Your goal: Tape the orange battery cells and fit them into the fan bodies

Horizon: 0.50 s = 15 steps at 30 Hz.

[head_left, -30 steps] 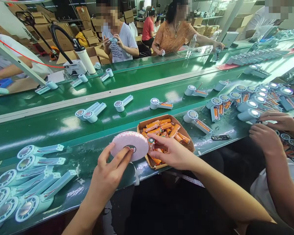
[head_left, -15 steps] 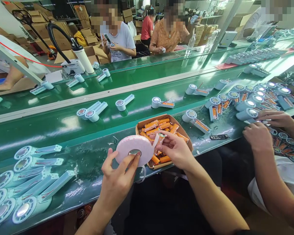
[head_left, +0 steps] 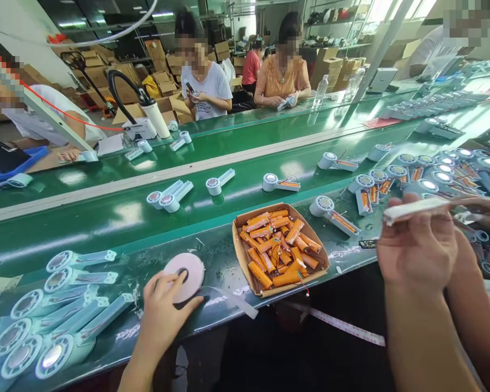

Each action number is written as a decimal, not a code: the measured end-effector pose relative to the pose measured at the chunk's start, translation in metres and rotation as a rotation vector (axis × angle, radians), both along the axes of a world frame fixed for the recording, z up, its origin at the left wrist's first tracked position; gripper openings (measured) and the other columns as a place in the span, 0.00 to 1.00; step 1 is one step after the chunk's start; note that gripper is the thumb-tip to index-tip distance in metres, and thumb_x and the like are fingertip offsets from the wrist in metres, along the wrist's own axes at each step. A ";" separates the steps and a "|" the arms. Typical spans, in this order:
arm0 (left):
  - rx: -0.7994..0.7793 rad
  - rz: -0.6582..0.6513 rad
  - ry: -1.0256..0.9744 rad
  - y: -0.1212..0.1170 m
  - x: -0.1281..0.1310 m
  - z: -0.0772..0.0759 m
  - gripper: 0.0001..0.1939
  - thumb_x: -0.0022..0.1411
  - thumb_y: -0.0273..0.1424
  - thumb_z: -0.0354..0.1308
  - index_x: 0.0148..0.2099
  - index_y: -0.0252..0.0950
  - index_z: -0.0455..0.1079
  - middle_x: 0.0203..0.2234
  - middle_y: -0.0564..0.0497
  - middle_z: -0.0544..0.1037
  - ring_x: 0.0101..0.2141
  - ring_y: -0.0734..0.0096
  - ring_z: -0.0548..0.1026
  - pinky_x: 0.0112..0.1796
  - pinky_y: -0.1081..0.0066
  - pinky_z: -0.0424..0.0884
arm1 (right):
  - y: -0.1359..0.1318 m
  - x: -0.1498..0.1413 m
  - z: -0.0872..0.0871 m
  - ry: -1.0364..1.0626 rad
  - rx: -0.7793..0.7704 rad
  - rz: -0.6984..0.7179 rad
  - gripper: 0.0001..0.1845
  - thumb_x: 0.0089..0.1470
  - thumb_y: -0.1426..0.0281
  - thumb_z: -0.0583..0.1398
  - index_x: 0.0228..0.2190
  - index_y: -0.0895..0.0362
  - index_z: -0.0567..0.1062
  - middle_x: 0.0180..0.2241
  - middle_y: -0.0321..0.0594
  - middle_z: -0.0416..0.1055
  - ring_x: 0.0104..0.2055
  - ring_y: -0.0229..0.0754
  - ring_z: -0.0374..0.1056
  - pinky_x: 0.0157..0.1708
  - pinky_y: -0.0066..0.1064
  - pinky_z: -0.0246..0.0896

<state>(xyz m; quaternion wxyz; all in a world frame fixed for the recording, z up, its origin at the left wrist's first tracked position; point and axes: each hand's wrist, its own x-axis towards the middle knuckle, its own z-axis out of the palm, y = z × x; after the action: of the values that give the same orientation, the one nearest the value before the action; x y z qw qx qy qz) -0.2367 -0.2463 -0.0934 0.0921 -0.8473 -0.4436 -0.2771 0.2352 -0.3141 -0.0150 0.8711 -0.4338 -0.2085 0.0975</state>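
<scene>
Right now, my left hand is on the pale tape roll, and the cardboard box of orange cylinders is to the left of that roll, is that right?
Not quite: in the head view, the cardboard box of orange cylinders is to the right of the pale tape roll, which your left hand is on.

On the surface [head_left: 218,250], housings [head_left: 51,354] are lying left of the tape roll [head_left: 195,277], which is sitting left of the box [head_left: 240,256] where battery packs [head_left: 258,275] are lying.
</scene>
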 end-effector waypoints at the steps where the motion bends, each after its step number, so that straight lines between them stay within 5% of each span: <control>1: 0.001 0.034 0.015 0.010 -0.007 -0.001 0.21 0.68 0.47 0.63 0.55 0.38 0.79 0.45 0.42 0.81 0.56 0.44 0.71 0.56 0.48 0.72 | -0.009 0.000 -0.006 0.006 -0.062 0.032 0.15 0.49 0.66 0.75 0.40 0.41 0.83 0.48 0.32 0.83 0.42 0.42 0.82 0.40 0.34 0.83; 4: 0.008 0.003 0.022 0.048 0.016 0.018 0.24 0.70 0.46 0.59 0.61 0.38 0.77 0.53 0.41 0.82 0.63 0.42 0.67 0.63 0.46 0.67 | -0.030 -0.013 -0.030 0.054 -0.208 0.106 0.23 0.44 0.64 0.77 0.44 0.45 0.81 0.44 0.38 0.84 0.40 0.46 0.83 0.36 0.36 0.82; 7: -0.136 -0.051 0.126 0.109 0.090 0.054 0.25 0.72 0.45 0.56 0.62 0.38 0.77 0.55 0.41 0.82 0.63 0.44 0.69 0.64 0.49 0.66 | -0.039 -0.020 -0.046 0.049 -0.217 0.061 0.23 0.46 0.62 0.77 0.43 0.48 0.79 0.45 0.40 0.83 0.42 0.46 0.83 0.40 0.37 0.82; 10: -0.374 0.083 0.255 0.185 0.165 0.080 0.25 0.75 0.45 0.50 0.63 0.40 0.76 0.58 0.41 0.80 0.64 0.46 0.68 0.64 0.51 0.65 | -0.045 -0.015 -0.044 0.004 -0.217 -0.002 0.22 0.47 0.60 0.77 0.43 0.46 0.79 0.46 0.38 0.83 0.44 0.47 0.83 0.45 0.43 0.82; 13: -0.427 0.154 0.264 0.242 0.210 0.083 0.25 0.74 0.45 0.52 0.65 0.42 0.74 0.60 0.36 0.76 0.67 0.35 0.62 0.61 0.42 0.66 | -0.056 -0.013 -0.031 -0.026 -0.289 -0.061 0.22 0.44 0.58 0.77 0.42 0.41 0.81 0.50 0.39 0.82 0.54 0.55 0.80 0.57 0.56 0.77; 15: -0.471 0.141 0.288 0.260 0.223 0.075 0.21 0.71 0.42 0.56 0.60 0.40 0.77 0.56 0.32 0.76 0.63 0.33 0.66 0.56 0.44 0.70 | -0.065 -0.017 -0.021 -0.051 -0.360 -0.148 0.21 0.44 0.56 0.76 0.42 0.35 0.82 0.55 0.37 0.80 0.61 0.59 0.75 0.64 0.60 0.70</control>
<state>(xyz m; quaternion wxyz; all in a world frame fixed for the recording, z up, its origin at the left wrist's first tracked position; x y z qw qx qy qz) -0.0141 0.0137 -0.0186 -0.0261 -0.8431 -0.5360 -0.0362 0.2186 -0.3790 -0.0359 0.7785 -0.5992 -0.1773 0.0580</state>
